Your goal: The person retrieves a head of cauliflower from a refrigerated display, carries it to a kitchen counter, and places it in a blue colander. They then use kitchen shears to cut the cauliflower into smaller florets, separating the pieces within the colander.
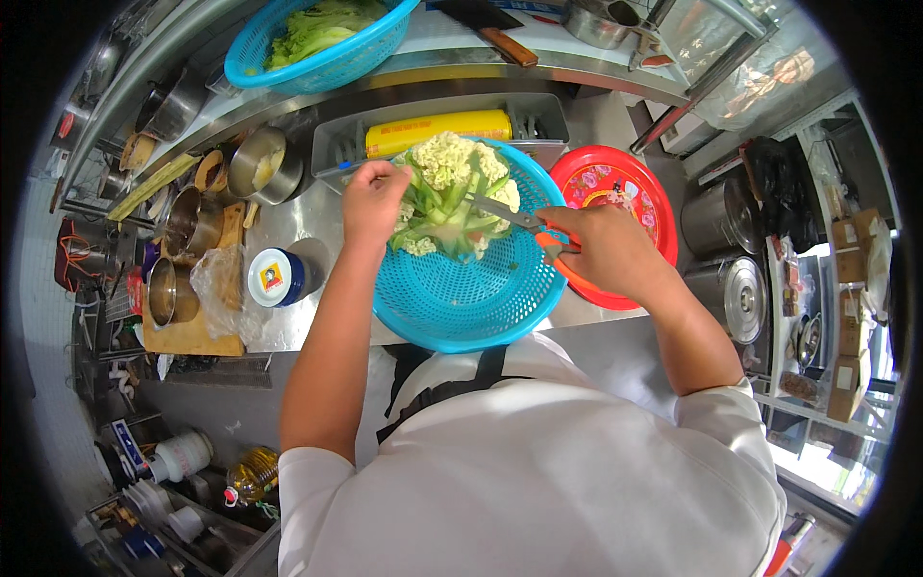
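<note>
A cauliflower head with pale florets and green stems rests, stem side up, in a blue plastic colander on the steel counter. My left hand is at its left edge with the fingers curled together; whether they pinch a piece of it, I cannot tell. Orange-handled scissors are in my right hand, their blades reaching into the stems from the right. Under my right hand, a red floral tray lies beside the colander.
Behind the colander is a grey bin holding a yellow roll. On the shelf above sit a blue basket of lettuce and a cleaver. A round white-lidded tin, steel bowls and a wooden board stand at left.
</note>
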The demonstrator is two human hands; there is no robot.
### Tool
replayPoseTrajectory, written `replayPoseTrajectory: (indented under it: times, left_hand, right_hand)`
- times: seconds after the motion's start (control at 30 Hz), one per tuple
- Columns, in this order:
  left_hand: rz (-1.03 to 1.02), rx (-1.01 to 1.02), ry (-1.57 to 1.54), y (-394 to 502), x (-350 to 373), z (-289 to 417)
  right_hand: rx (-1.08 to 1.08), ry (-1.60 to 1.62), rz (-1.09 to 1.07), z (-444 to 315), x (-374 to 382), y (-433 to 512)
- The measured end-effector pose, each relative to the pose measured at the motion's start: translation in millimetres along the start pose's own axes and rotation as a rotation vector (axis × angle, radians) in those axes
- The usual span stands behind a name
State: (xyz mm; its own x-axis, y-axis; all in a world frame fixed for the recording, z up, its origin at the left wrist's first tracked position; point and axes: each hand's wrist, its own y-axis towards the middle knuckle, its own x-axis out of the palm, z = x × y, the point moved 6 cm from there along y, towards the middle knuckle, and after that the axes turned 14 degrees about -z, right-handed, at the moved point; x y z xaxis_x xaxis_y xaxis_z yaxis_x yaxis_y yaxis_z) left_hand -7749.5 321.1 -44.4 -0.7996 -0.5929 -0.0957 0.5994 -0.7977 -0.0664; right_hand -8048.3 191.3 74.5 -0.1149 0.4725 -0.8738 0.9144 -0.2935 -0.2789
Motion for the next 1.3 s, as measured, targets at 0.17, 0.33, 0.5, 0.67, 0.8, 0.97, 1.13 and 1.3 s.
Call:
replayPoseTrajectory:
  times: [0.17,0.33,0.5,0.67,0.8,0.97,1.13,1.3]
  left_hand:
    - [0.096,0.217,-0.331,-17,-9,19]
    - [0.110,0.203,0.078,-34,12,52]
    - [-0.192,0.108,1.039,-38,95,72]
    - [-0.231,-0.027,1.302,-16,116,68]
    - [-0.317,-0.068,0.895,-4,100,59]
    - [-0.512,-0.076,0.644,1,88,59]
    - [-0.551,-0.055,0.627,2,89,67]
    - [-0.584,-0.088,0.791,1,89,73]
  right_hand:
    - [0.006,0.075,0.012,15,0,-6]
    - [0.080,0.436,-0.179,45,30,-8]
    - [0.152,0.584,-0.181,63,48,-14]
    - [0.061,0.457,-0.138,63,50,-25]
    - [0.022,0.411,-0.120,58,57,-24]
    - [0.028,0.288,-0.056,43,61,-9]
    - [0.031,0.249,-0.037,35,56,-1]
    - [0.078,0.329,-0.100,35,58,-6]
